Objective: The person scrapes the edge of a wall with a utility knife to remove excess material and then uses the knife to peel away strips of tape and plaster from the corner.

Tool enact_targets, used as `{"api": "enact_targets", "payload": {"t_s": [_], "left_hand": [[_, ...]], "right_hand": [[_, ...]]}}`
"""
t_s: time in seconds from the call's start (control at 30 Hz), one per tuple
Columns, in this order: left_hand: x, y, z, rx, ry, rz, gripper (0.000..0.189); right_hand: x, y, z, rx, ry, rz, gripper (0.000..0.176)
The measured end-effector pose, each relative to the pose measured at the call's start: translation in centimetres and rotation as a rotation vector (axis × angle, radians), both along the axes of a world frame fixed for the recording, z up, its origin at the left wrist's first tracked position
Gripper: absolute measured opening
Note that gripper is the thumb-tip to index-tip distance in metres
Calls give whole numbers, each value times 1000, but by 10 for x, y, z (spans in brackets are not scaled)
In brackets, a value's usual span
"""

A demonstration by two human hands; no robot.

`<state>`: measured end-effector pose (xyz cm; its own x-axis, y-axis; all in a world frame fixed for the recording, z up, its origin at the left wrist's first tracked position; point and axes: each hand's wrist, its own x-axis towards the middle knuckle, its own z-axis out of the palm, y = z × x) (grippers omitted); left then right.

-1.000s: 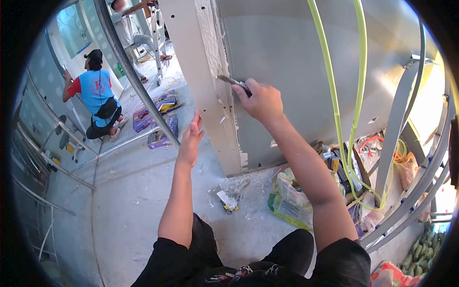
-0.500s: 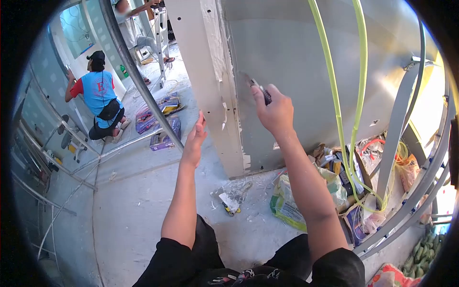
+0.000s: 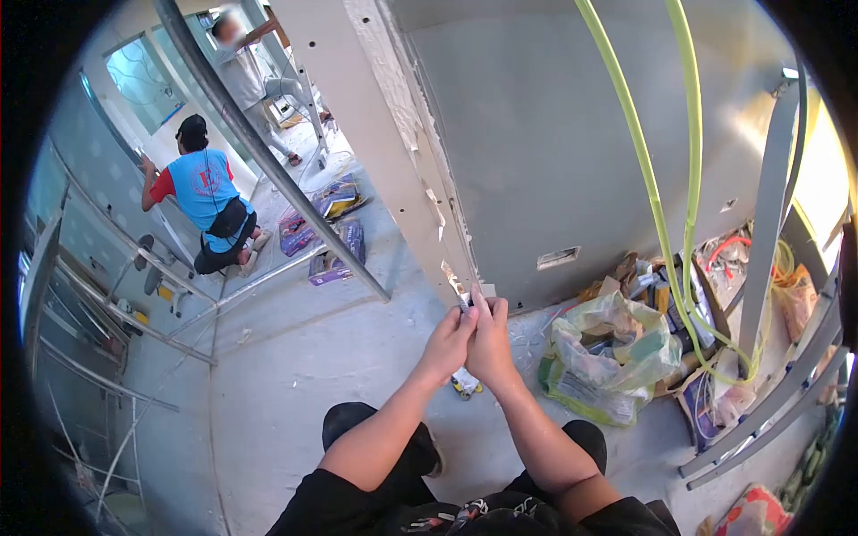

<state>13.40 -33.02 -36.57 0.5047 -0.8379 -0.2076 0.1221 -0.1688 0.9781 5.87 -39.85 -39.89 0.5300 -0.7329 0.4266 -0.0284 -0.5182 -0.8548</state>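
Okay, left hand point(image 3: 444, 347) and right hand point(image 3: 489, 344) share a closed grip on a silvery narrow-bladed metal tool point(image 3: 455, 283), probably steadying it near the grey wall's point(image 3: 545, 152) lower-left corner.

The person wears a black T-shirt point(image 3: 380, 520) whose short sleeves, the left sleeve point(image 3: 317, 502) and the right sleeve point(image 3: 628, 516), are plain black and loosely cut, with the forearms and both the left hand point(image 3: 447, 347) and the right hand point(image 3: 491, 344) bare. Across the chest runs a printed design point(image 3: 471, 514) in white with touches of red, its shapes foreshortened and too small to read. Dark, black-looking legwear point(image 3: 349, 420) covers both knees, its fabric unpatterned and rounded over them.
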Motion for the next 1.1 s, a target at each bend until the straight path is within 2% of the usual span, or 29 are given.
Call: {"api": "enact_targets", "payload": {"t_s": [0.03, 0.1, 0.13, 0.2, 0.23, 0.27, 0.33, 0.4, 0.47, 0.5, 0.53, 0.57, 0.6, 0.63, 0.67, 0.7, 0.77, 0.87, 0.97, 1.1], "left_hand": [[-3, 0, 0, -59, 84, 104, 40], [0, 2, 3, 3, 123, 157, 36], [1, 4, 4, -66, 115, 188, 35], [10, 2, -1, -244, 0, 227, 36], [17, 2, 9, -238, -13, 229, 36], [29, 6, 22, -315, -15, 223, 37], [58, 12, 58, -431, -105, 188, 41], [80, 12, 102, -477, -318, 167, 42], [97, 7, 139, -441, -574, 180, 42], [107, 5, 152, -401, -701, 187, 43], [118, 3, 159, -397, -699, 188, 43], [129, 0, 166, -407, -848, 162, 42], [137, -3, 170, -416, -995, 136, 42], [139, -5, 177, -411, -989, 139, 42], [142, -7, 183, -349, -1102, 128, 44], [143, -9, 190, -287, -1214, 116, 45], [147, -13, 194, -298, -1205, 138, 42], [150, -20, 200, -349, -1451, 150, 35], [157, -28, 199, -477, -1545, 94, 38], [156, -28, 203, -440, -1589, 92, 39]], "right_hand": [[-2, -2, 0, 12, -9, -2, 54], [-11, -12, 3, 116, -68, 142, 52], [-16, -12, 9, 347, -202, 217, 47], [-26, -15, 9, 297, -252, 139, 43], [-32, -20, 8, 238, -286, 62, 39], [-37, -25, 1, 207, -221, -14, 29], [-45, -38, -31, 234, -91, -41, 25], [-61, -58, -79, 285, 355, 59, 33], [-81, -72, -123, 218, 697, 216, 42], [-87, -76, -133, 219, 698, 220, 42], [-92, -79, -141, 174, 834, 280, 45], [-92, -81, -147, 126, 969, 340, 48], [-90, -83, -154, 128, 973, 341, 48], [-88, -83, -159, 185, 827, 284, 47], [-86, -82, -165, 242, 681, 225, 46], [-86, -82, -162, 244, 687, 228, 46], [-85, -81, -155, 238, 694, 200, 49], [-89, -82, -171, 185, 754, 245, 50], [-90, -84, -187, 175, 833, 254, 49], [-86, -88, -182, 213, 837, 243, 49]]}}
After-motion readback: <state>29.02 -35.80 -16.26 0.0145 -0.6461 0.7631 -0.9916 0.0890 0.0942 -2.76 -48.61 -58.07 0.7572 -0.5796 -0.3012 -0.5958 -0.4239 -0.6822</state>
